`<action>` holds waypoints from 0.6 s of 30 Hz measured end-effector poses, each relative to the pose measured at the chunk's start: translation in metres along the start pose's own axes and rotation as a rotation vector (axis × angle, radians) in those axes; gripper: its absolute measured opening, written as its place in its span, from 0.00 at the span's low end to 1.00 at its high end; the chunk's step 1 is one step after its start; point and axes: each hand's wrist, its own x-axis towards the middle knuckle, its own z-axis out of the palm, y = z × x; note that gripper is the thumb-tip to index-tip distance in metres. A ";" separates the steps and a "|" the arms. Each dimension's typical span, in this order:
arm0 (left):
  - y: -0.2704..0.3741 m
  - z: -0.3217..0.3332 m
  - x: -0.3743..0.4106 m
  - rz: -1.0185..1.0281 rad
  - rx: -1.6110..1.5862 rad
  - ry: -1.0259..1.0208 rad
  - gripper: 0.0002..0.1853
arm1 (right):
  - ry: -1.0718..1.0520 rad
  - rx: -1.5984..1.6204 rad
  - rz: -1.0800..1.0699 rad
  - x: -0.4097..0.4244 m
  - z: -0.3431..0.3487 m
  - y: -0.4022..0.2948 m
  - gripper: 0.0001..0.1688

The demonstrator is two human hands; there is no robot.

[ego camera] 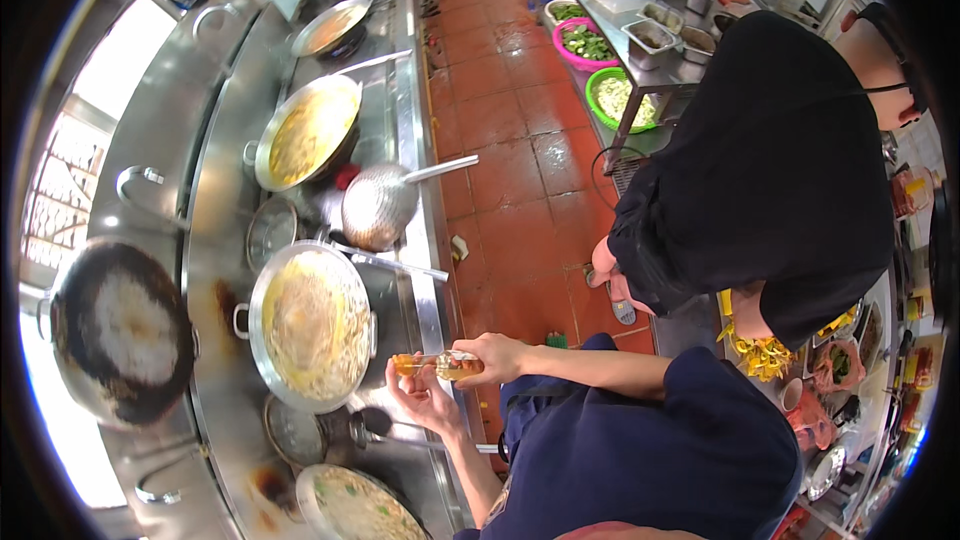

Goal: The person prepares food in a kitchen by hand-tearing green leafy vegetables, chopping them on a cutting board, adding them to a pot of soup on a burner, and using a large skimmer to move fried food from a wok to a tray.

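Note:
My right hand [491, 360] grips the clear body of a small bottle [459, 365], held sideways over the stove's front edge. The bottle's narrower orange end points left. My left hand [427, 396], palm turned up, has its fingertips around that orange end; whether it is a cap or contents, I cannot tell. Just left of my hands stands a two-handled metal wok [311, 326] holding pale, yellowish food in liquid. A dark-headed ladle [373, 421] lies below my left hand. Farther up the stove rests a perforated metal strainer [380, 208] with a long handle.
More woks of food stand along the stove [409, 300], at the top [315, 135] and bottom [360, 510]. A blackened wok [124, 334] leans at left. A co-worker in black [765, 165] bends over a counter at right. Vegetable baskets [621, 99] sit under a steel table [652, 75].

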 end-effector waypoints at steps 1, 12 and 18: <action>-0.004 0.011 0.017 0.019 0.003 -0.033 0.30 | 0.034 -0.008 0.012 0.010 -0.011 0.002 0.33; -0.047 0.184 0.219 0.002 -0.203 -0.235 0.27 | 0.427 -0.211 0.040 0.155 -0.175 0.054 0.35; -0.040 0.296 0.316 0.040 -0.255 -0.407 0.25 | 0.651 -0.234 0.042 0.220 -0.284 0.058 0.35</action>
